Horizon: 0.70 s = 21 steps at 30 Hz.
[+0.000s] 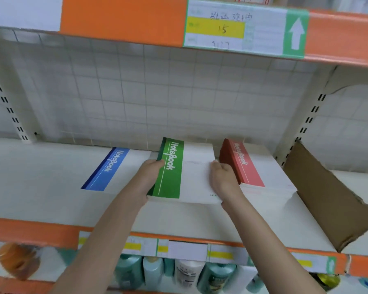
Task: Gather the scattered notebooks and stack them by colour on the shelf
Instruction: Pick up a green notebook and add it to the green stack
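A stack of green-spined notebooks (174, 166) lies on the white shelf (40, 183) in the middle. My left hand (149, 177) grips the stack's left side, with the thumb on the green band. My right hand (223, 179) grips its right side, fingers on the white cover. To the left lies a blue-spined notebook (106, 170), flat on the shelf. On the right stands a thicker pile of red-spined notebooks (242, 164), just beside my right hand.
A brown cardboard sheet (327, 194) leans at the right end of the shelf. Above hangs an orange shelf edge (123, 18) with a price label (238, 26). Bottles (187, 272) fill the shelf below. A white wire grid (136, 92) backs the shelf.
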Tool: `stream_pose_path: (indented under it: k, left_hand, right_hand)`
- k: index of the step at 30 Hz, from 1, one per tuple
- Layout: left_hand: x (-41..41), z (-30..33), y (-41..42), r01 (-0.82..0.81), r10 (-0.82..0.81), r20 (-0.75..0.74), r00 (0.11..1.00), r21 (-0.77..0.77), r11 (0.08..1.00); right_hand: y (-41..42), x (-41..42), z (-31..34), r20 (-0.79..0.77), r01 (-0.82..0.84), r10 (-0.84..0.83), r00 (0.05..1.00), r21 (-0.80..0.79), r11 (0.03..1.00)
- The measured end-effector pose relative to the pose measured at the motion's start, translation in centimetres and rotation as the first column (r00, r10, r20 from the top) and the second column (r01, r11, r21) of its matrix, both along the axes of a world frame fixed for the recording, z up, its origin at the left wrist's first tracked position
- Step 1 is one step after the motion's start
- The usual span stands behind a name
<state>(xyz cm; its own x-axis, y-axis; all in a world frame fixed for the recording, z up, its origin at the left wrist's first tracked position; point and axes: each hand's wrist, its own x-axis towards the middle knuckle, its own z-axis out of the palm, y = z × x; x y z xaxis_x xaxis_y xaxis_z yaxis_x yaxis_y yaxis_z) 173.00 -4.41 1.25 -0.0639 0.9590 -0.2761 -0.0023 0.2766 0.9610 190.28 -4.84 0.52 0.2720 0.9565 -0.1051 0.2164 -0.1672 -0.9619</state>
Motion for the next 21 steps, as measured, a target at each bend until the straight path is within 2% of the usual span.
stream_pose_path:
  k: [6,8,12,17,21]
  left_hand:
    - [0.6,0.0,5.5,0.045,-0.022,-0.259,0.966,0.083,0.996]
    - [0.9,-0.7,6.3,0.056,0.023,-0.400,0.916,0.186,0.981]
    - [1.0,-1.6,7.3,0.089,0.138,-0.587,0.798,0.341,0.936]
    - [1.0,-2.4,8.0,0.106,0.162,-0.670,0.724,0.340,0.934]
    - [1.1,-3.2,8.2,0.091,0.170,-0.672,0.721,0.335,0.938]
  right_hand:
    - [4.1,0.1,-0.4,-0.028,0.044,-0.043,0.999,0.049,0.998]
    - [5.1,0.2,-0.7,-0.034,0.059,-0.058,0.998,0.035,0.998]
    - [6.3,0.3,-1.6,0.102,0.093,-0.098,0.990,0.055,0.994]
    - [6.7,0.4,-2.2,0.213,0.102,-0.115,0.970,0.070,0.992]
    - [6.6,0.4,-2.6,0.250,0.068,-0.089,0.964,0.089,0.994]
